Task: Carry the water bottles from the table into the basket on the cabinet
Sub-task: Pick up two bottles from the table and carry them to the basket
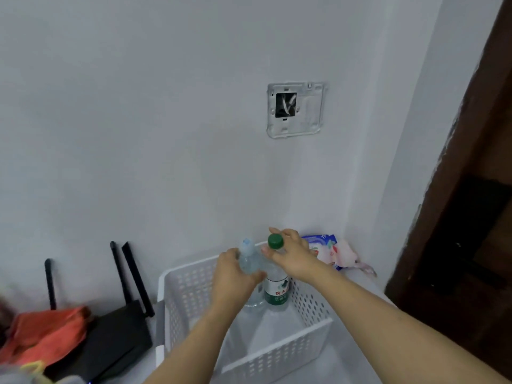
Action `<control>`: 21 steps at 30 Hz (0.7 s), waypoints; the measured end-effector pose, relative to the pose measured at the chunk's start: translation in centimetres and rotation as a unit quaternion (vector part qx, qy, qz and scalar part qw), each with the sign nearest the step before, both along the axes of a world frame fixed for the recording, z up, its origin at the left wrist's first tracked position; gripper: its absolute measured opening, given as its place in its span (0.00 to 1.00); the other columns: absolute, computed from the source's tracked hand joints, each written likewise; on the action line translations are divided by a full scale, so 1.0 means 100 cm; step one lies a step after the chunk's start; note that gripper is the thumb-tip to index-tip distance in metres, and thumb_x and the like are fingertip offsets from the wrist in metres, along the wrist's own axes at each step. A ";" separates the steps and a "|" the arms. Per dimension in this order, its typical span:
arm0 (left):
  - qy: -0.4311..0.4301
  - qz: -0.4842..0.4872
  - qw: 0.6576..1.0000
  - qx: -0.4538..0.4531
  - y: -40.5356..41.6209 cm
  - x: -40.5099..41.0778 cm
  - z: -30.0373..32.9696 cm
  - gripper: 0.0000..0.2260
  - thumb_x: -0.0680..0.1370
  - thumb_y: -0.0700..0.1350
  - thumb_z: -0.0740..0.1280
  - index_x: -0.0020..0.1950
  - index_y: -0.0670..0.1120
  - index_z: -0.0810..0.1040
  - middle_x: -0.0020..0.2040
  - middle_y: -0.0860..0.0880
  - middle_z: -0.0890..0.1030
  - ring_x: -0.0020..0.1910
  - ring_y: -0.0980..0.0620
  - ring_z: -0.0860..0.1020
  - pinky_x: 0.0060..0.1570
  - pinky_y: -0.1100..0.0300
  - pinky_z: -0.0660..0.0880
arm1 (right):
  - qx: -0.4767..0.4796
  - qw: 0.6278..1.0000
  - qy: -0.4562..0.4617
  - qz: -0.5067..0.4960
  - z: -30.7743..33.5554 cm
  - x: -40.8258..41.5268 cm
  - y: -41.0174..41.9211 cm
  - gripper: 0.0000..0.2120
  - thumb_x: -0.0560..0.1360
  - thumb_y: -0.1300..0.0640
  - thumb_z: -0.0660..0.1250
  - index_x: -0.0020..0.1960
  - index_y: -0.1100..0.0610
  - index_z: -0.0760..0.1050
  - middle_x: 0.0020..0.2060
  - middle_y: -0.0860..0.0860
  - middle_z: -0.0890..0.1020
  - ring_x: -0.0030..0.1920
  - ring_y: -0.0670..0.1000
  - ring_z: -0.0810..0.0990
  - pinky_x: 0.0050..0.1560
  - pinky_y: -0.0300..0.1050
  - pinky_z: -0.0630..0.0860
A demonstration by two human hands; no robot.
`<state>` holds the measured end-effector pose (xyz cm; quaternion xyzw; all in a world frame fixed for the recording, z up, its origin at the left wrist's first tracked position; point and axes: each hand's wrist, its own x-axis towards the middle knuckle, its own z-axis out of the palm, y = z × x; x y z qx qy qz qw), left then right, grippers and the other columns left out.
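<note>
A white perforated basket (277,353) stands on the pale cabinet top. Two water bottles stand upright inside it at the far side, touching each other. The left one is a clear bottle with a pale blue cap (247,252); my left hand (235,275) is wrapped around its upper body. The right one has a green cap and a green label (277,293); my right hand (293,254) grips its neck just below the cap. Both bottles' bases sit low in the basket, partly hidden behind my left forearm.
A black router (116,336) with upright antennas sits left of the basket, an orange cloth (47,333) draped beside it. A colourful packet (327,249) lies behind the basket in the corner. A dark wooden door frame (471,189) rises on the right.
</note>
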<state>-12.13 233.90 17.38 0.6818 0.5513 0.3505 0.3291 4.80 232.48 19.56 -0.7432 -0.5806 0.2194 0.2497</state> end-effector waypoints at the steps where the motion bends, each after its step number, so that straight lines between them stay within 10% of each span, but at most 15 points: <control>1: -0.002 0.000 1.000 -0.008 0.001 0.001 -0.005 0.25 0.61 0.51 0.79 0.53 0.54 0.71 0.52 0.53 0.76 0.41 0.63 0.73 0.34 0.68 0.66 | -0.004 1.000 0.008 0.005 -0.002 0.001 0.002 0.35 0.72 0.29 0.58 0.76 0.38 0.53 0.74 0.47 0.57 0.73 0.58 0.57 0.70 0.60 0.57; 10: 0.012 -0.058 0.998 0.015 0.008 0.003 -0.018 0.22 0.63 0.48 0.75 0.55 0.48 0.77 0.50 0.50 0.80 0.49 0.49 0.79 0.49 0.48 0.78 | 0.015 0.992 0.125 -0.004 -0.008 0.006 0.012 0.36 0.74 0.37 0.64 0.77 0.49 0.58 0.71 0.52 0.60 0.71 0.54 0.64 0.69 0.47 0.60; 21: 0.035 -0.040 0.998 -0.017 -0.003 -0.001 -0.010 0.31 0.62 0.48 0.77 0.63 0.50 0.69 0.52 0.55 0.76 0.49 0.52 0.76 0.40 0.58 0.71 | 0.031 0.984 0.173 -0.029 0.010 0.007 -0.013 0.32 0.76 0.41 0.64 0.75 0.53 0.62 0.74 0.51 0.65 0.74 0.52 0.63 0.72 0.52 0.62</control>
